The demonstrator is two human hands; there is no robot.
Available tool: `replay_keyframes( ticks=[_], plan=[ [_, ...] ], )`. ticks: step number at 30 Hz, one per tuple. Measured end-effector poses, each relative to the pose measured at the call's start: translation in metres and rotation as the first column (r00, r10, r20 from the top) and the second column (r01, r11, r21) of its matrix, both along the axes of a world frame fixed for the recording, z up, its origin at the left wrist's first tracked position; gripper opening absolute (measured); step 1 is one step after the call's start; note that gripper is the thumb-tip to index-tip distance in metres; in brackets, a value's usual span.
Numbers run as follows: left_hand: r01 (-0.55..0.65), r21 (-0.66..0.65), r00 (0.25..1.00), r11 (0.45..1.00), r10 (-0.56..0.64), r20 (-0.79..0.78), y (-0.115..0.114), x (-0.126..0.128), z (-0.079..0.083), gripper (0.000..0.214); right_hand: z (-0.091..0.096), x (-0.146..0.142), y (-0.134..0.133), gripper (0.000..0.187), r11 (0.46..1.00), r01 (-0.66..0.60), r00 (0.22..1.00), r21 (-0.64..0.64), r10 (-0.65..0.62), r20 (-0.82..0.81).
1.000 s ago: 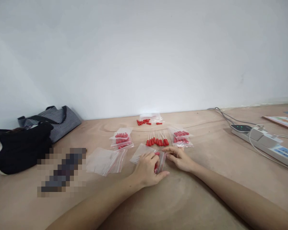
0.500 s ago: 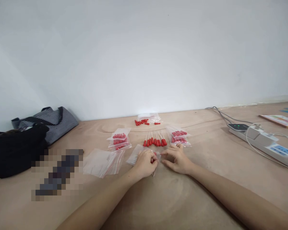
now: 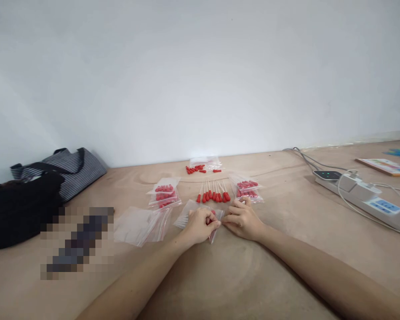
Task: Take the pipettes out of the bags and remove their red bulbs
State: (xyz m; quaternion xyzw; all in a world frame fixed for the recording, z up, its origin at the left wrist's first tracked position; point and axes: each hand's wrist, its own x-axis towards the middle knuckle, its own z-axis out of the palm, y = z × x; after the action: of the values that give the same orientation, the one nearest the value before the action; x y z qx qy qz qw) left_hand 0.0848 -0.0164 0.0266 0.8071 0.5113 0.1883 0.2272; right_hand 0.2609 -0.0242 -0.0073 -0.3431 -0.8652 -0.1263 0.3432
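Note:
Flat on the table in front of me lies a clear zip-lock bag [image 3: 183, 218], with white sticks and a bit of red showing through it. My left hand [image 3: 200, 224] pinches the bag along its zip edge, thumb against forefinger. At the bag's right edge, my right hand [image 3: 243, 221] has its fingertips drawn together on the plastic; its thumb is partly hidden. Just beyond both hands, several red-headed sticks [image 3: 215, 196] lie in a fanned row, heads toward me.
Filled bags of red pieces lie left [image 3: 165, 195] and right [image 3: 248, 189] of the row. Flat clear bags [image 3: 135, 226] lie nearer left. Loose red pieces [image 3: 195, 169] sit by the wall. A power strip [image 3: 363, 193] is at right, a striped bag [image 3: 83, 171] at left.
My right hand's thumb and fingers, apart before, have closed together at the bag's right edge. My left hand stays on the bag. The view has shifted slightly.

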Motion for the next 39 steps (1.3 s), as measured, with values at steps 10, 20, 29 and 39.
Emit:
replay_keyframes(
  ticks=[10, 20, 29, 39],
  plan=[
    [0.014, -0.038, 0.997, 0.999, -0.011, 0.080, 0.004, -0.004, -0.005, 0.017, 0.006, -0.005, 0.003, 0.014, 0.998, 0.007, 0.995, -0.059, -0.002, 0.098],
    [0.013, -0.011, 1.000, 1.000, -0.013, 0.023, 0.002, -0.002, -0.001, 0.015, 0.010, -0.013, -0.002, 0.015, 0.998, -0.068, 0.991, -0.002, 0.068, 0.116],
    [0.146, 0.225, 0.989, 0.963, -0.143, -0.032, -0.006, -0.014, -0.001, 0.013, 0.006, -0.012, -0.001, 0.024, 0.955, -0.089, 0.991, 0.283, 0.055, 0.124],
    [0.505, 0.666, 0.860, 0.549, -0.384, -0.336, 0.008, -0.036, -0.001, 0.023, 0.003, -0.010, -0.002, 0.026, 0.939, -0.094, 0.993, 0.330, 0.066, 0.097]
  ],
)
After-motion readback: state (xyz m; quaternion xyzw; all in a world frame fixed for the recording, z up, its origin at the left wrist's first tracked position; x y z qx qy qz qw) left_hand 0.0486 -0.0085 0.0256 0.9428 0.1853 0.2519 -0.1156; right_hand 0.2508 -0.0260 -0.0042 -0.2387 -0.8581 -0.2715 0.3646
